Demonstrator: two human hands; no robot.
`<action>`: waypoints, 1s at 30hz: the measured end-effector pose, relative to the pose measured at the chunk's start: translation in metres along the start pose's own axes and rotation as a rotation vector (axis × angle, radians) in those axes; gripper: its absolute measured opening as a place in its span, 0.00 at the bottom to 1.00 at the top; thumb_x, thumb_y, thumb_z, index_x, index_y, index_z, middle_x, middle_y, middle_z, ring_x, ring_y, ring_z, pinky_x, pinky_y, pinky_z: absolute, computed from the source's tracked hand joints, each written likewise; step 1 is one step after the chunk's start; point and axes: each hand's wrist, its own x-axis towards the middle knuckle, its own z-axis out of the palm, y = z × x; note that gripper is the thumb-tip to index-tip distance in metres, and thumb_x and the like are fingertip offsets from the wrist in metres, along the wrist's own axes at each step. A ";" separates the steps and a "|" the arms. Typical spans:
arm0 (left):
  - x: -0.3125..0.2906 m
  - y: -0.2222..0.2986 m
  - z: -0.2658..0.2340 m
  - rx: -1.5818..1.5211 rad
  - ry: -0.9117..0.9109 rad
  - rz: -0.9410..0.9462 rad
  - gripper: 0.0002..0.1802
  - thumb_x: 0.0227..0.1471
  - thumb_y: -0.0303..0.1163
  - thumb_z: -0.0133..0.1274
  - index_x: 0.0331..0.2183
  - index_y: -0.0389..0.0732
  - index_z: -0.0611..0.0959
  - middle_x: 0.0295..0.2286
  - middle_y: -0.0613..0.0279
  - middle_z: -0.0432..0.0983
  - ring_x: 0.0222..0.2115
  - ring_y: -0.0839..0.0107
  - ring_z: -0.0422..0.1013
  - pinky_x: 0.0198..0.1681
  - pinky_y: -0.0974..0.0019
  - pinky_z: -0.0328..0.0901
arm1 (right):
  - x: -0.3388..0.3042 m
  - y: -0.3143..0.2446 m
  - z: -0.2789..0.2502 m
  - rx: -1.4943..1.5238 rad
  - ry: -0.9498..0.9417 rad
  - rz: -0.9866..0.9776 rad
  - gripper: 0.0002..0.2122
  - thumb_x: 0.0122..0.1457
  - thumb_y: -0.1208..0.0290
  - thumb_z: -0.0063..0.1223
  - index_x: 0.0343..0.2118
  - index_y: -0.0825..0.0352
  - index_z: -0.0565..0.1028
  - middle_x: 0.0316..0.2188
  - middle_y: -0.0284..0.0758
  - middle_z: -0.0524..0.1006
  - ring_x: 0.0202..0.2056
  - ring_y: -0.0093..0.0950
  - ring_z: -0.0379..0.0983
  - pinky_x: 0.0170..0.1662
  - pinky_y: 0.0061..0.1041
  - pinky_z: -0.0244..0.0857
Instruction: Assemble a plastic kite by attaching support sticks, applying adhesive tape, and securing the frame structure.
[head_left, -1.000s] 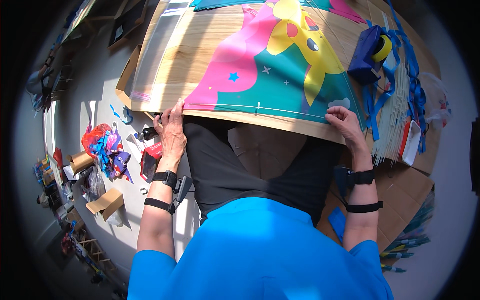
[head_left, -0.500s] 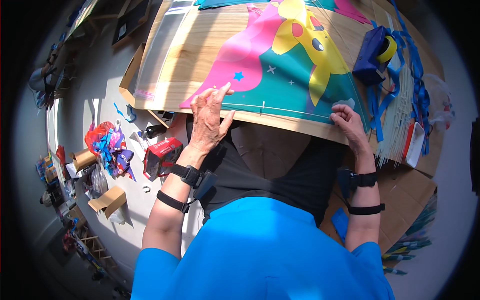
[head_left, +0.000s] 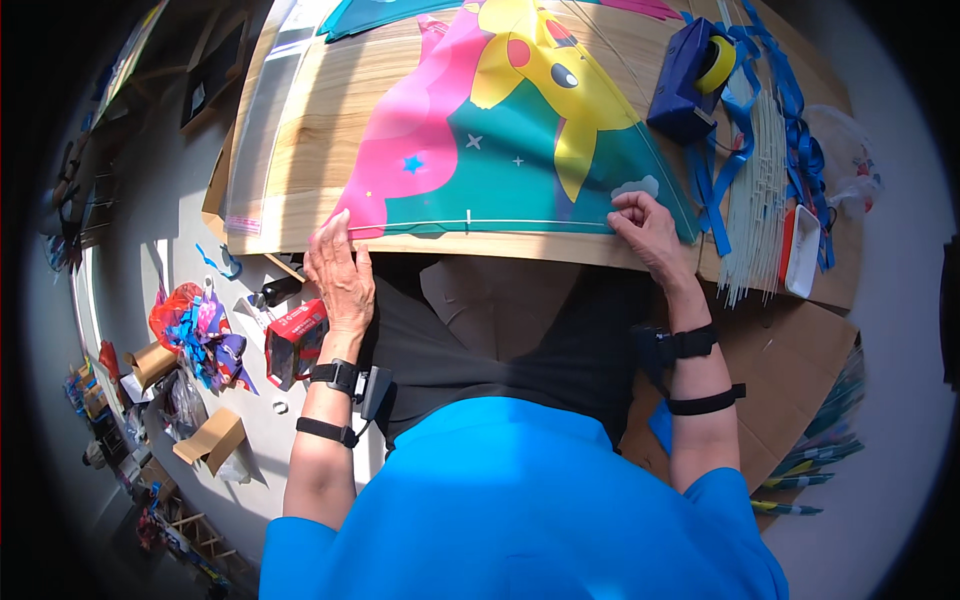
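Note:
A printed kite sail in green, pink and yellow, with a large cartoon figure, lies on the wooden table. Along its near edge runs a thin white rod with a short white crosspiece near its middle. My left hand rests at the pink left corner by the rod's end, fingers stretched and thumb apart. At the rod's other end, my right hand has thumb and forefinger pinched together on it. The fingertips partly cover that end.
Right of the sail stand a blue tape dispenser, blue ribbons, a bundle of thin white rods and a white tray. Folded teal fabric lies at the far side. Boxes and a colourful heap are on the floor.
My left hand has moved left and down to the sail's pink corner and the rod's left end. My right hand stays at the rod's right end. The whole view has shifted.

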 end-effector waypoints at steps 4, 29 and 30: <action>-0.016 -0.033 -0.005 0.085 -0.043 -0.073 0.33 0.53 0.25 0.46 0.60 0.44 0.60 0.54 0.59 0.62 0.57 0.61 0.56 0.59 0.52 0.47 | 0.003 0.010 0.001 -0.042 0.043 -0.059 0.12 0.51 0.74 0.58 0.39 0.70 0.74 0.25 0.28 0.75 0.28 0.15 0.69 0.35 0.17 0.65; -0.020 -0.049 -0.023 0.119 -0.139 -0.001 0.51 0.40 0.11 0.48 0.63 0.57 0.55 0.49 0.72 0.70 0.56 0.67 0.58 0.63 0.51 0.38 | 0.002 0.011 0.005 -0.026 0.011 -0.041 0.11 0.53 0.75 0.57 0.39 0.69 0.73 0.29 0.26 0.73 0.32 0.14 0.68 0.37 0.14 0.63; -0.021 -0.050 -0.024 0.124 -0.156 -0.015 0.51 0.39 0.11 0.48 0.63 0.57 0.55 0.48 0.71 0.70 0.55 0.67 0.59 0.63 0.51 0.39 | 0.002 0.009 0.004 -0.036 0.007 -0.028 0.11 0.53 0.75 0.57 0.39 0.69 0.73 0.29 0.26 0.73 0.32 0.14 0.68 0.37 0.14 0.63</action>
